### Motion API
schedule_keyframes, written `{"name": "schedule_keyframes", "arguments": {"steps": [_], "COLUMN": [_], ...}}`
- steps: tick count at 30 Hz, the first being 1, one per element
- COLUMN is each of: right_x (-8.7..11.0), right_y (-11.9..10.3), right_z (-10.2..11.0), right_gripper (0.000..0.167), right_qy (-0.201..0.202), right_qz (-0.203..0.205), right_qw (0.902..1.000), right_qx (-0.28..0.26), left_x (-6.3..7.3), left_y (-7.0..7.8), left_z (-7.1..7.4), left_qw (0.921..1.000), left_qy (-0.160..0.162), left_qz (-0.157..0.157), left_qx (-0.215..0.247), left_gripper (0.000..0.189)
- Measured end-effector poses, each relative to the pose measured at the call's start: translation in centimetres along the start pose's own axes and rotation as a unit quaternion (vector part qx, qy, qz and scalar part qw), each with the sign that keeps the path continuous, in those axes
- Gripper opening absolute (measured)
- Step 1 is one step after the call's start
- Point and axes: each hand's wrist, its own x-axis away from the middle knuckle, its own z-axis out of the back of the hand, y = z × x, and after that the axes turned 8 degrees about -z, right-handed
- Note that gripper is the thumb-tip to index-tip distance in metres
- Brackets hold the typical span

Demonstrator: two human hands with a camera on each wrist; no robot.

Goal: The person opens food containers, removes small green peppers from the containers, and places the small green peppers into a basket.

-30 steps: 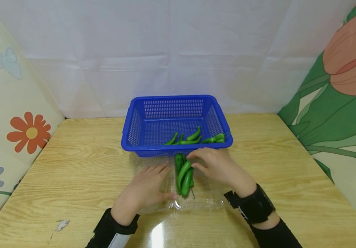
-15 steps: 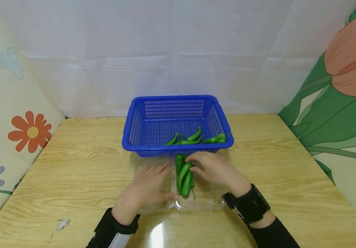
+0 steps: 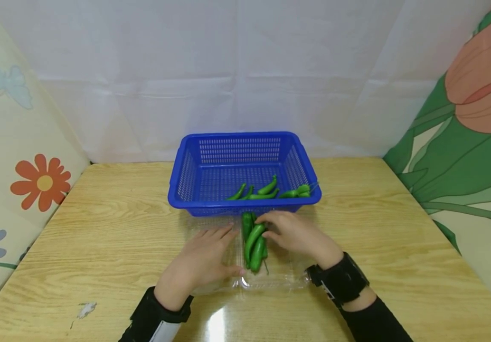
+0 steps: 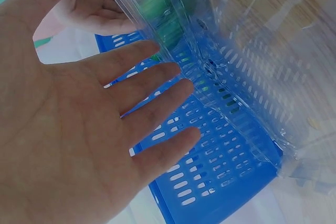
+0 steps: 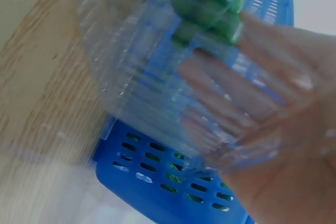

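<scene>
Several green chili peppers [image 3: 257,254] lie bunched in the right half of a clear plastic clamshell box [image 3: 277,282], which lies unfolded on the table. My left hand [image 3: 203,256] is spread over the box's left half, thumb tip near the lower ends of the peppers. Its fingers [image 4: 157,108] look straight in the left wrist view. My right hand [image 3: 297,232] is at the peppers' upper right, index finger and thumb tips at the curved top pepper. Through the clear plastic [image 5: 121,82], the right wrist view shows its fingers extended, blurred, beside the peppers [image 5: 210,3].
Directly behind the box stands a blue plastic basket [image 3: 245,204], with several more green peppers [image 3: 267,188] along its near side. The wood-grain table [image 3: 113,228] meets a white sheet at the back and painted panels on both sides.
My right hand has come slightly lower and to the left, closer to the peppers. The left hand, the box and the peppers look unchanged.
</scene>
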Motion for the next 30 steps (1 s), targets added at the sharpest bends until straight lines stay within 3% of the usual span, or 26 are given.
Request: {"name": "schedule_keyframes", "arguments": {"steps": [19, 30], "right_x": [0.3, 0.6], "right_y": [0.4, 0.2], "right_z": [0.3, 1.4], "right_gripper": [0.02, 0.02], "right_qy": [-0.021, -0.008], "right_qz": [0.005, 0.009], "right_qw": [0.9985, 0.998], "right_qx": [-0.051, -0.062], "left_x": [0.1, 0.1], "left_y": [0.2, 0.1], "left_z": [-0.1, 0.0], "left_qw": [1.0, 1.0], "left_qy": [0.004, 0.004], "left_qz": [0.001, 0.001], "left_qx": [0.001, 0.004], "left_gripper": [0.088, 0.088]}}
